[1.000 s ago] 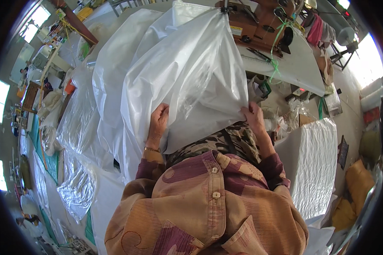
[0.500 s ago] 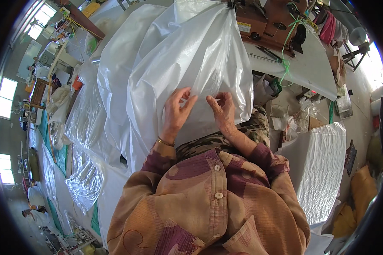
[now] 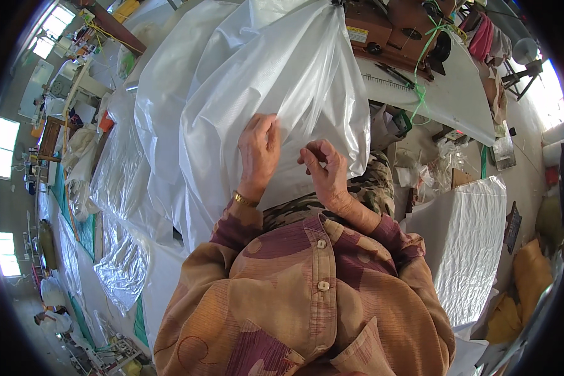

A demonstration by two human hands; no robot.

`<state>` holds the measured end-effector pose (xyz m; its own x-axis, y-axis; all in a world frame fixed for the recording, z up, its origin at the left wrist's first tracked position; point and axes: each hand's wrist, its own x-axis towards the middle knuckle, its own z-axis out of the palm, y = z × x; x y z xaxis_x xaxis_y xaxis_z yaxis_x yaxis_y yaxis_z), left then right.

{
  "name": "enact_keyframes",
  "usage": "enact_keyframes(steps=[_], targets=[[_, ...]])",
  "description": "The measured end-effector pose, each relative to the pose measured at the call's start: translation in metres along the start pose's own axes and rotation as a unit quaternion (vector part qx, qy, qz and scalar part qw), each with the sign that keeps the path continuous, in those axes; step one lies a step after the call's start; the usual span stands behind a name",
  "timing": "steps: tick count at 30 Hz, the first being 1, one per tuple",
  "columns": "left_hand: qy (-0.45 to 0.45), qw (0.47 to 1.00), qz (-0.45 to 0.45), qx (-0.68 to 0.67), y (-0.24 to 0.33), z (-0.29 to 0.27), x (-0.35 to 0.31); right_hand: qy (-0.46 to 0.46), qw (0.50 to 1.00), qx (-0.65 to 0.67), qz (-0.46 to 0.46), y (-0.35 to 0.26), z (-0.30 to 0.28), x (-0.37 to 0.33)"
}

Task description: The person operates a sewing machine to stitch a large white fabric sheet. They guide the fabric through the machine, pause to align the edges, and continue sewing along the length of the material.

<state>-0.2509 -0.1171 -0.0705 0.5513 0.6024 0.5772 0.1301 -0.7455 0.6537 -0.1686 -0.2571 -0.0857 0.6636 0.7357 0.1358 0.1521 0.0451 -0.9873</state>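
A large white, shiny plastic sheet (image 3: 225,106) spreads over my lap and gathers into pleats at its far end, beside a brown sewing machine (image 3: 388,37). My left hand (image 3: 259,150) lies against the sheet, fingers bent together and thumb close to them; whatever is between the fingertips is hidden. To its right and a little nearer, my right hand (image 3: 326,168) hovers over the sheet with curled fingers and the thumb near the index finger. Anything in that pinch is too small to make out. The two hands are apart.
A pale worktable (image 3: 451,100) extends right of the machine, with dark scissors (image 3: 395,74) and a green cord (image 3: 421,94) on it. A stack of white sheeting (image 3: 467,244) stands at my right. More plastic sheeting (image 3: 122,182) lies left. Another person (image 3: 55,319) is far left.
My left hand has moved slightly farther away and its fingers have closed together. My right hand has dropped a little nearer to me, its fingers curling in. The sheet has shifted slightly left.
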Motion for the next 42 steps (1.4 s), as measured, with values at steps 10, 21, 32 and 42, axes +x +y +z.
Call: enact_keyframes(steps=[10, 21, 32, 42], targets=[[-0.200, 0.950, -0.121, -0.207, -0.004, -0.003, 0.003, -0.110, 0.994, 0.018, -0.017, -0.003, 0.005, 0.002], [-0.146, 0.908, -0.224, -0.323, 0.010, 0.007, 0.009, -0.188, 0.906, -0.266, -0.269, -0.003, 0.001, 0.006], [-0.060, 0.935, -0.191, -0.291, 0.019, -0.011, 0.024, 0.069, 0.922, -0.301, -0.234, 0.000, 0.022, 0.077], [-0.080, 0.932, -0.181, -0.303, 0.013, -0.007, 0.020, 0.115, 0.903, -0.295, -0.290, 0.003, -0.043, 0.050]])
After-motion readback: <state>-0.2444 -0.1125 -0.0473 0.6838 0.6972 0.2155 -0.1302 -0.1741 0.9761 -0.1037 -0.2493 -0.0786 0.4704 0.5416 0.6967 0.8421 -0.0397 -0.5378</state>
